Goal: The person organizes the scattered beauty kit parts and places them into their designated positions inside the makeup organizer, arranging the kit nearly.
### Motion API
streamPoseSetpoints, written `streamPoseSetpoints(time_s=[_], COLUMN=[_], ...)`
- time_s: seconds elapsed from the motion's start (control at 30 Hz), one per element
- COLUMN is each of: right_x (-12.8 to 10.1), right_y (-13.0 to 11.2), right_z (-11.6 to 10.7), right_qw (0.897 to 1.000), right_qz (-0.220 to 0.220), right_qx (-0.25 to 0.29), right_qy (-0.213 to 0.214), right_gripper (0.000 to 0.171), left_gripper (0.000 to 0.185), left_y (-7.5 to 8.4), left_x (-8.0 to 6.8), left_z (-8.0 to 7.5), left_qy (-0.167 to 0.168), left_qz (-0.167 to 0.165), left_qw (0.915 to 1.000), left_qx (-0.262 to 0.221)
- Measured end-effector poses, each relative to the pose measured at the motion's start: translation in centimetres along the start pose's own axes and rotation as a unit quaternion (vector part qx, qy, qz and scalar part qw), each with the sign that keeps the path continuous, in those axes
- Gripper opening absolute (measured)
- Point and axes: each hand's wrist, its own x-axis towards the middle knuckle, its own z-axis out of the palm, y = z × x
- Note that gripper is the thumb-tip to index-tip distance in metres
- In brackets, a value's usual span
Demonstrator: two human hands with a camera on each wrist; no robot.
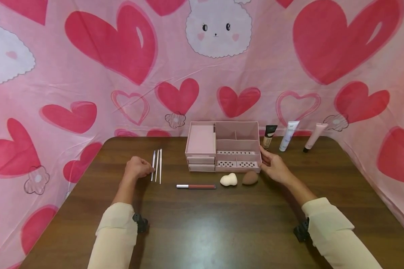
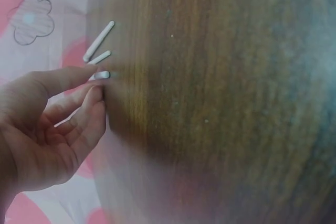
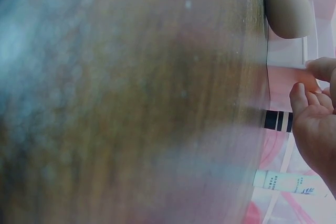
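My left hand (image 1: 137, 167) is at the leftmost of three slim white makeup brushes (image 1: 153, 158), thumb and finger pinching its shaft from the side. In the left wrist view the end of that brush (image 2: 102, 75) shows between the fingertips; the other two lie just beyond. My right hand (image 1: 275, 167) rests against the right side of a pink makeup organizer (image 1: 202, 139), thumb near its front corner. Close by this hand lie a brown makeup sponge (image 1: 250, 178) and a cream-coloured sponge (image 1: 229, 179), both in front of the organizer.
A lip gloss tube (image 1: 196, 186) lies crosswise before the organizer. Behind the right hand stand a black tube (image 1: 269, 136), a white tube (image 1: 289, 136) and a pink tube (image 1: 315, 137). A pink heart-patterned cloth (image 1: 195, 67) hangs behind the dark wooden table (image 1: 202, 231).
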Motion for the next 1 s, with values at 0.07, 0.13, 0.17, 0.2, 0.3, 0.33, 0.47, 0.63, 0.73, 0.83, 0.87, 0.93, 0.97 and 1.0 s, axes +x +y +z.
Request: streamPoseSetpoints(time_s=[0.07, 0.13, 0.17, 0.2, 0.3, 0.33, 0.47, 0.63, 0.73, 0.83, 0.87, 0.93, 0.97, 1.0], right_x=[-0.02, -0.04, -0.06, -0.07, -0.08, -0.07, -0.02, 0.04, 0.11, 0.13, 0.12, 0.09, 0.09, 0.08], right_y=[0.04, 0.08, 0.08, 0.09, 0.08, 0.07, 0.06, 0.08, 0.09, 0.1, 0.11, 0.11, 0.13, 0.15], right_z=[-0.02, -0.02, -0.02, -0.02, -0.01, -0.01, -0.02, 0.05, 0.13, 0.19, 0.18, 0.16, 0.17, 0.18], right_qw=[1.0, 1.0, 1.0, 1.0, 1.0, 1.0, 1.0, 1.0, 1.0, 1.0, 1.0, 1.0, 1.0, 1.0], right_qz=[0.0, 0.0, 0.001, 0.002, 0.004, 0.003, 0.002, -0.002, -0.005, -0.01, -0.009, -0.01, -0.01, -0.01], right_qx=[-0.002, -0.003, -0.002, -0.001, 0.002, 0.003, 0.003, 0.005, 0.01, 0.013, 0.012, 0.009, 0.009, 0.008], right_qy=[0.002, 0.001, 0.002, 0.001, 0.002, 0.002, 0.001, 0.003, 0.002, 0.003, 0.003, 0.003, 0.004, 0.004], right_gripper=[0.068, 0.068, 0.068, 0.068, 0.068, 0.068, 0.067, 0.067, 0.067, 0.067, 0.067, 0.067, 0.067, 0.067], left_gripper=[0.023, 0.023, 0.023, 0.022, 0.021, 0.021, 0.02, 0.02, 0.02, 0.021, 0.021, 0.022, 0.023, 0.023], left_y=[0.08, 0.15, 0.2, 0.24, 0.33, 0.35, 0.31, 0.22, 0.24, 0.26, 0.27, 0.29, 0.3, 0.33], left_x=[0.01, 0.01, 0.0, 0.01, 0.08, 0.11, 0.32, 0.49, 0.5, 0.54, 0.55, 0.58, 0.6, 0.58], left_z=[-0.02, -0.08, -0.11, -0.11, -0.12, -0.11, -0.01, 0.01, 0.08, 0.21, 0.25, 0.32, 0.35, 0.37], left_qy=[-0.001, -0.002, -0.003, -0.004, -0.011, -0.015, -0.03, -0.037, -0.035, -0.033, -0.032, -0.03, -0.028, -0.028], left_qz=[-0.004, -0.008, -0.009, -0.012, -0.021, -0.026, -0.052, -0.063, -0.065, -0.067, -0.068, -0.068, -0.069, -0.068], left_qw=[1.0, 0.9999, 0.9999, 0.9999, 0.9997, 0.9995, 0.9976, 0.9961, 0.9961, 0.9964, 0.9964, 0.9967, 0.9967, 0.9969], left_qx=[0.004, 0.008, 0.009, 0.008, -0.001, -0.006, -0.033, -0.049, -0.048, -0.042, -0.039, -0.034, -0.031, -0.028])
